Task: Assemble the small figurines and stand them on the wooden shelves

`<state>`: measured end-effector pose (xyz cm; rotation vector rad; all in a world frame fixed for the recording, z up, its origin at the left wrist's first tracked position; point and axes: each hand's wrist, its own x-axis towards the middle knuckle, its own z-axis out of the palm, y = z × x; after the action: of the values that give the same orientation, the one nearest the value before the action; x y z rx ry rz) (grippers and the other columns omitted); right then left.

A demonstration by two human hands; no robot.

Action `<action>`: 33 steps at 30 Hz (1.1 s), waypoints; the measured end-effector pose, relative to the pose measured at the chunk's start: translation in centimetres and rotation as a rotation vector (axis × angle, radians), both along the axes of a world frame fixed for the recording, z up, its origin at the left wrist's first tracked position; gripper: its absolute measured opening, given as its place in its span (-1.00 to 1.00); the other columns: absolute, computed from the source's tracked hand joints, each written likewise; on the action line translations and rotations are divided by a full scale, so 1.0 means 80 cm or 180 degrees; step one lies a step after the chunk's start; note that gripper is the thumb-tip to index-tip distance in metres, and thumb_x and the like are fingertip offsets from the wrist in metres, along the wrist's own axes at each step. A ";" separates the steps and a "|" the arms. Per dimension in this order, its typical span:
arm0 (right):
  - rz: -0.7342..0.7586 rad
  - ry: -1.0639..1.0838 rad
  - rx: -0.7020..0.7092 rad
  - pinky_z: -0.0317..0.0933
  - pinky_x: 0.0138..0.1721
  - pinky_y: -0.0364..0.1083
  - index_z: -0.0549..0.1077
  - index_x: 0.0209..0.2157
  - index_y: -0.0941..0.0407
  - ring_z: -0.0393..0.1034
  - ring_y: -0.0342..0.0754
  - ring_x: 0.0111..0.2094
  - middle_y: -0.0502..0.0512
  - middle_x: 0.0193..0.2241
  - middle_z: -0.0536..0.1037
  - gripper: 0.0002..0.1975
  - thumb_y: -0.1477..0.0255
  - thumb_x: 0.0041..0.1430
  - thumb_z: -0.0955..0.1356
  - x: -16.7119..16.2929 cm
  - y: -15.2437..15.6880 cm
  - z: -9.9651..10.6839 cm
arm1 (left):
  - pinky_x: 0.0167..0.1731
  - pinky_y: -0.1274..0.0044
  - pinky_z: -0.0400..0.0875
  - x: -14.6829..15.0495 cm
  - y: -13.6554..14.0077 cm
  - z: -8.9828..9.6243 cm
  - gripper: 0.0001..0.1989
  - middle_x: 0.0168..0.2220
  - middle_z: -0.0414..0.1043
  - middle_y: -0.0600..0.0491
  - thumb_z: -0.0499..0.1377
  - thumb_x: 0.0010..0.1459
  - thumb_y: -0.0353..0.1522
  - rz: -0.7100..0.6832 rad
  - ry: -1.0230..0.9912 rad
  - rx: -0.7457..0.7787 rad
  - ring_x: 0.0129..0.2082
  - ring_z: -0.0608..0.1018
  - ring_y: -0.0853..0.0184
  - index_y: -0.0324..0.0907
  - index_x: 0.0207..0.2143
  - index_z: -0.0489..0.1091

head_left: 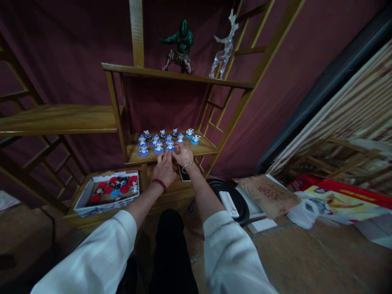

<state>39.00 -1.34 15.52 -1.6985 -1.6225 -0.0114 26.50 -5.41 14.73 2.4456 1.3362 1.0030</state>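
On the small wooden shelf (202,148) stand several little figurines on round bases. At the front right of the purple group is a purple-and-white figurine (170,145). My left hand (164,169) meets its base from the front, fingers drawn together. From the right, my right hand (184,157) pinches at the same figurine with bent fingers. The fingertips partly hide its base. Left of it stands another purple figurine (158,147), apart from my hands. Dark-based figurines (162,134) line the back, and blue-based figurines (195,139) stand at the right.
A patterned box (107,204) with red-based figurines sits low on the left. Above, a dark green statue (180,47) and a clear deer figure (224,49) stand on the upper shelf (147,72). A black coiled hose (241,212) and a plastic bag (303,212) lie right.
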 end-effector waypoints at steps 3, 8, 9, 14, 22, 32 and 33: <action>-0.0007 0.0003 -0.0018 0.21 -0.13 -0.08 0.31 -0.07 0.06 0.36 -0.09 -0.24 0.00 -0.26 0.51 -0.58 0.37 -0.04 0.33 0.000 0.000 0.000 | 0.07 0.43 0.13 0.000 0.000 0.002 -0.34 0.15 0.06 -0.10 -0.02 -0.15 -0.61 0.0017 -0.0010 -0.0044 0.11 0.07 0.22 -0.38 0.11 0.04; -0.0036 -0.0067 -0.0006 0.19 -0.11 -0.08 0.31 -0.07 0.07 0.35 -0.09 -0.23 0.02 -0.25 0.51 -0.59 0.37 -0.04 0.32 -0.003 -0.002 0.002 | 0.07 0.44 0.13 -0.002 0.000 0.005 -0.33 0.15 0.08 -0.07 -0.02 -0.15 -0.62 -0.0010 -0.0064 -0.0132 0.11 0.07 0.24 -0.34 0.11 0.04; -0.0037 -0.0092 0.0011 0.19 -0.11 -0.08 0.31 -0.08 0.08 0.35 -0.09 -0.23 0.02 -0.25 0.51 -0.59 0.37 -0.03 0.32 -0.003 -0.003 0.002 | 0.07 0.44 0.14 -0.003 0.000 0.005 -0.33 0.15 0.08 -0.06 -0.03 -0.15 -0.62 -0.0022 -0.0082 -0.0134 0.11 0.07 0.25 -0.33 0.11 0.04; -0.0017 -0.0124 0.0052 0.19 -0.11 -0.09 0.32 -0.10 0.09 0.36 -0.08 -0.22 0.03 -0.24 0.51 -0.61 0.39 -0.03 0.31 -0.003 -0.003 0.002 | 0.04 0.44 0.19 -0.004 0.001 0.005 -0.33 0.14 0.11 -0.01 -0.04 -0.14 -0.63 -0.0007 -0.0116 -0.0119 0.10 0.09 0.26 -0.27 0.11 0.05; -0.0027 -0.0049 -0.0065 0.18 -0.09 -0.07 0.31 -0.11 0.10 0.37 -0.08 -0.20 0.04 -0.23 0.51 -0.62 0.37 -0.03 0.31 -0.004 -0.003 0.004 | 0.02 0.42 0.22 -0.006 0.006 0.003 -0.31 0.13 0.15 0.03 -0.05 -0.15 -0.65 -0.0028 -0.0099 -0.0115 0.09 0.09 0.25 -0.23 0.11 0.07; -0.0050 0.0016 -0.0010 0.21 -0.12 -0.09 0.33 -0.14 0.12 0.36 -0.07 -0.22 0.05 -0.26 0.51 -0.63 0.39 -0.05 0.32 -0.003 -0.009 0.007 | 0.05 0.45 0.17 -0.007 0.004 0.004 -0.34 0.10 0.18 0.05 -0.07 -0.15 -0.67 -0.0124 -0.0155 -0.0008 0.07 0.09 0.28 -0.25 0.09 0.09; -0.0035 0.0035 0.0000 0.21 -0.12 -0.10 0.33 -0.14 0.11 0.36 -0.08 -0.22 0.05 -0.26 0.51 -0.64 0.39 -0.05 0.32 -0.003 -0.009 0.007 | 0.05 0.45 0.17 -0.008 0.004 0.003 -0.34 0.10 0.18 0.05 -0.07 -0.15 -0.67 -0.0125 -0.0154 -0.0003 0.08 0.09 0.28 -0.25 0.09 0.09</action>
<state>38.78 -2.08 16.05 -1.7047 -1.6051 -0.0077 25.88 -5.06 14.97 2.4208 1.2685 1.0449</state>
